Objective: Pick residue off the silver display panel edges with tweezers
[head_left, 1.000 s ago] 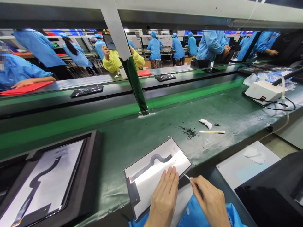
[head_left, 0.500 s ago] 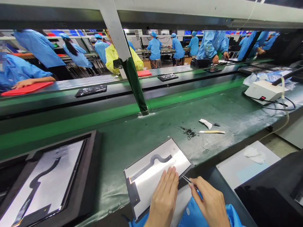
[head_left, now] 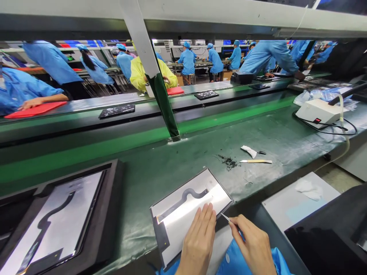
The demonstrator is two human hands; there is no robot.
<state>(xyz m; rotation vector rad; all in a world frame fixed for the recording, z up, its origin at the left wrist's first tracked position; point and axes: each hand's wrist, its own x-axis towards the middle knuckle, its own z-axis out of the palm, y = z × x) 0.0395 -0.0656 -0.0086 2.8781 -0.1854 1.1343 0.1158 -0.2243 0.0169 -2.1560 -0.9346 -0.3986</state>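
Note:
An LCD panel (head_left: 177, 208) with a silvery white back, a dark edge and a curved grey ribbon cable (head_left: 183, 198) rests at the front edge of the green bench, tilted toward me. My left hand (head_left: 200, 236) lies flat across its lower right part, fingers stretched out and side by side. In my right hand (head_left: 252, 238) is a pair of metal tweezers (head_left: 226, 217), pinched between thumb and fingers. The tweezer tips meet the panel's near right edge; whether they grip anything is too small to tell.
To the left, a similar panel (head_left: 65, 214) lies in a black foam tray (head_left: 113, 191). Black scraps (head_left: 229, 162), a cream-handled blade (head_left: 256, 161) and a white wrap (head_left: 249, 151) lie beyond my panel. A green post (head_left: 166, 107) stands before a conveyor; a white device (head_left: 317, 110) sits right.
The tweezer prongs, visibly apart before, now look pressed together. Black panels on the conveyor have shifted slightly right. A co-worker across the line has leaned over to the right.

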